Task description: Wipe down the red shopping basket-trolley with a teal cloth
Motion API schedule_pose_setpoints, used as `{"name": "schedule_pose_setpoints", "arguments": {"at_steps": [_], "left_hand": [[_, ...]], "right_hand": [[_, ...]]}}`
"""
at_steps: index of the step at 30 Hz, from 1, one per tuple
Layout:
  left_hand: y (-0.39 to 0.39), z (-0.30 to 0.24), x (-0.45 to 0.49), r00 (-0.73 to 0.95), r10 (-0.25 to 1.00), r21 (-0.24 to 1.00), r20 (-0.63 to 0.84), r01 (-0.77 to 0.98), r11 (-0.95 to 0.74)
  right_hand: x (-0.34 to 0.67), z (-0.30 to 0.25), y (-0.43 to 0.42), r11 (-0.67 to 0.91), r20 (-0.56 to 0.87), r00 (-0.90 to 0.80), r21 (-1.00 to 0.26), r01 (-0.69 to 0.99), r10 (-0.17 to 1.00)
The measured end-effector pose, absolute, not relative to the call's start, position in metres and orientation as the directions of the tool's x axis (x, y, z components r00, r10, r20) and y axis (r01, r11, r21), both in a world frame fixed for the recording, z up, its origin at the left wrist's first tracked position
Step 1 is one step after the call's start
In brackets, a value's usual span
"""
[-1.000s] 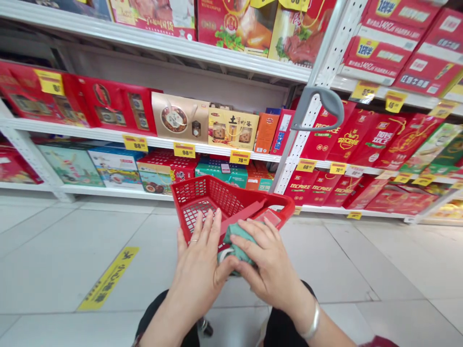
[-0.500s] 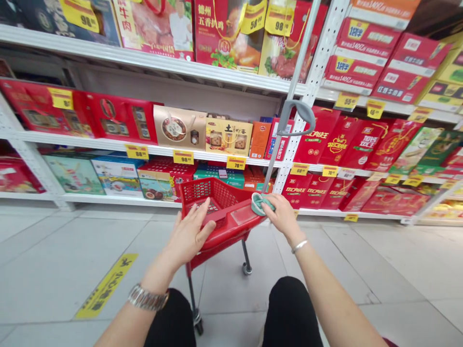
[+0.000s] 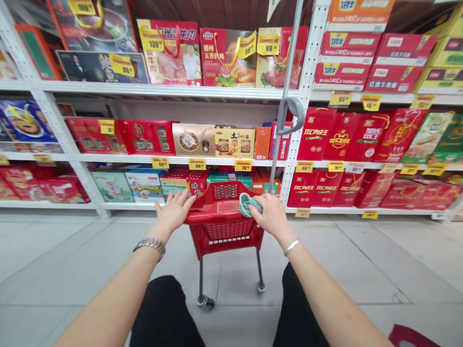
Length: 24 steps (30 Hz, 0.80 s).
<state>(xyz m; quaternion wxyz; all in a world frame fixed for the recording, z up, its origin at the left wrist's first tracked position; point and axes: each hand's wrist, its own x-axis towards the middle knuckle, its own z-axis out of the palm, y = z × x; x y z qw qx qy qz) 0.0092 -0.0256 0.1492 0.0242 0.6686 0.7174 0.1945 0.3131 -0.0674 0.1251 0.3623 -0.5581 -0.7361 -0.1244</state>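
A small red shopping cart [image 3: 226, 236] with a mesh basket stands in front of my knees. My right hand [image 3: 269, 214] is closed on a green cloth with a pale edge [image 3: 246, 204], pressed to the right end of the cart's handle. At the other end of the handle, my left hand [image 3: 173, 212] lies with fingers spread and holds nothing. A grey metal pole [image 3: 288, 62] with a grey plastic grip [image 3: 291, 115] rises from the cart's right side. A phone-like item [image 3: 232, 177] shows over the far rim; what it rests on I cannot tell.
White shelves [image 3: 181, 90] full of boxed goods with yellow price tags run behind the cart. Red gift bags [image 3: 316, 135] line the right section. Grey floor tiles [image 3: 325, 270] lie below, and a dark red object [image 3: 412, 335] shows at the bottom right corner.
The cart has turned to face straight on, its handle now nearly level. My left hand has moved left and up onto the handle's end. The cloth has shifted slightly left. The view has tilted up.
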Motion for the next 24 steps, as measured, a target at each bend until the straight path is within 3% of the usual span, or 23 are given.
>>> {"name": "schedule_pose_setpoints", "arguments": {"at_steps": [2, 9, 15, 18, 24], "left_hand": [[-0.041, 0.149, 0.011, -0.147, 0.948, 0.297, 0.283, 0.953, 0.059], [-0.084, 0.132, 0.039, -0.025, 0.883, 0.283, 0.468, 0.951, -0.123], [-0.082, 0.145, 0.006, -0.065, 0.905, 0.225, 0.421, 0.974, -0.035], [-0.085, 0.155, -0.005, -0.073, 0.935, 0.213, 0.346, 0.977, -0.002], [-0.104, 0.165, 0.028, -0.019, 0.954, 0.227, 0.301, 0.972, -0.052]], "right_hand": [[0.301, 0.126, -0.089, 0.387, 0.678, -0.136, -0.233, 0.892, 0.722], [0.257, 0.120, -0.158, 0.642, 0.771, -0.243, -0.264, 0.720, 0.589], [0.260, 0.109, -0.197, 0.831, 0.890, -0.265, -0.190, 0.522, 0.370], [0.289, 0.101, -0.208, 0.795, 0.913, -0.158, -0.231, 0.561, 0.377], [0.337, 0.084, -0.177, 0.584, 0.846, 0.259, -0.514, 0.628, 0.467]]}}
